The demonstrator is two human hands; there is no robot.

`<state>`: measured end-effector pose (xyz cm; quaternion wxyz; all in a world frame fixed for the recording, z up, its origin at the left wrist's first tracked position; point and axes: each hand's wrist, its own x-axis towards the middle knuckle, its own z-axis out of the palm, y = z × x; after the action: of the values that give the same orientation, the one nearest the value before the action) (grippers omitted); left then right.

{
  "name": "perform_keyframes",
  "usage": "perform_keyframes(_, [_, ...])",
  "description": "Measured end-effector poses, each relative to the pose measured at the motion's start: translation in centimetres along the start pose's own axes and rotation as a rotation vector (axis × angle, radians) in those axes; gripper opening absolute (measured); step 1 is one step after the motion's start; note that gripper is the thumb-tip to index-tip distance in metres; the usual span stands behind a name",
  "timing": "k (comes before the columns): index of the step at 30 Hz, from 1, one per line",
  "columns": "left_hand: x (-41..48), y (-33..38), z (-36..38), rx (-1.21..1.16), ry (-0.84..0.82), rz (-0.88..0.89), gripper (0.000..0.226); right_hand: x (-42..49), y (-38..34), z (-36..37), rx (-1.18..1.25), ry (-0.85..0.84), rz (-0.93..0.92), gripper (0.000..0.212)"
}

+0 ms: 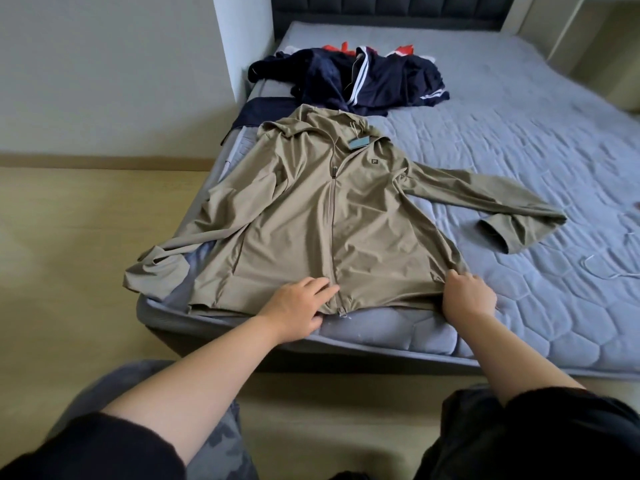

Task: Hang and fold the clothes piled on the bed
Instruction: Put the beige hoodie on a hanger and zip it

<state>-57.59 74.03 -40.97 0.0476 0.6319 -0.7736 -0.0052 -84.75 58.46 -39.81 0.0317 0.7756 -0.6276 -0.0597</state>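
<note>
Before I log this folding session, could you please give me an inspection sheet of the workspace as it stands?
Surface: bed with a grey-blue quilted cover.
Job's things: khaki jacket spread front up, zipped most of the way, sleeves out, tag at the collar; navy clothes pile beyond it.
Clutter: nothing seen.
Grippers: left hand presses flat on the hem by the zip; right hand grips the hem's right corner.
Cables: nothing seen.
Surroundings: pale floor, plain wall, dark padded headboard.

Jacket point(311, 216) flat on bed point(519, 150); clothes pile point(349, 81) behind it
</note>
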Motion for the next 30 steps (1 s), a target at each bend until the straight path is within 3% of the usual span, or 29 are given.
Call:
perform_keyframes(4, [1.8,1.2,0.2,0.100,-0.004,0.009,0.028,0.0,0.5,-1.5,-0.085,-0.121,0.101,0.030])
perform_keyframes(6, [2.1,1.2,0.6,0.106,-0.083,-0.043,0.029,-0.2,0.4,-1.7,-0.145,-0.134,0.070,0.034])
perform_keyframes(9, [2.3,0.9,0.8,0.150,-0.159,-0.039,0.042,-1.0,-1.3,-1.4,-0.159,-0.001,-0.257,0.039])
perform_keyframes(11, [2.1,0.7,0.7,0.112,-0.180,0.005,0.049,-1.9,-3.1,-1.5,-0.062,-0.073,-0.456,0.042])
perform_keyframes(14, [1.1,-0.2,0.2,-0.010,-0.055,0.134,0.055,-2.2,-5.7,-3.0,0.106,-0.345,-0.488,0.033])
perform_keyframes(16, [0.7,-0.6,-0.2,-0.156,0.111,0.151,0.054,-1.5,-7.4,-4.4,0.216,-0.323,-0.454,0.027])
perform_keyframes(18, [1.1,-1.2,0.0,-0.258,0.306,-0.008,0.043,-0.7,-9.1,-5.1,0.310,-0.201,-0.456,0.029])
perform_keyframes(20, [2.2,-2.5,0.4,-0.365,0.317,-0.308,0.029,0.1,-10.8,-5.0,0.312,-0.122,-0.494,0.033])
perform_keyframes(22, [3.4,-4.1,0.7,-0.698,0.249,-0.655,0.028,0.8,-12.7,-4.5,0.271,-0.151,-0.515,0.038])
perform_keyframes(23, [3.8,-5.0,0.3,-1.046,0.288,-0.837,0.030,1.1,-13.7,-4.2,0.254,-0.175,-0.518,0.041])
perform_keyframes(26, [3.4,-9.0,-1.7,-2.035,0.645,-1.133,0.043,2.4,-17.3,-3.5,0.228,-0.223,-0.518,0.047])
perform_keyframes(28, [2.1,-12.0,-2.6,-2.326,0.971,-1.186,0.059,3.4,-20.3,-3.6,0.223,-0.276,-0.493,0.056])
perform_keyframes(30, [0.9,-14.2,-3.1,-2.403,1.203,-1.193,0.064,4.4,-23.8,-4.1,0.274,-0.337,-0.480,0.069])
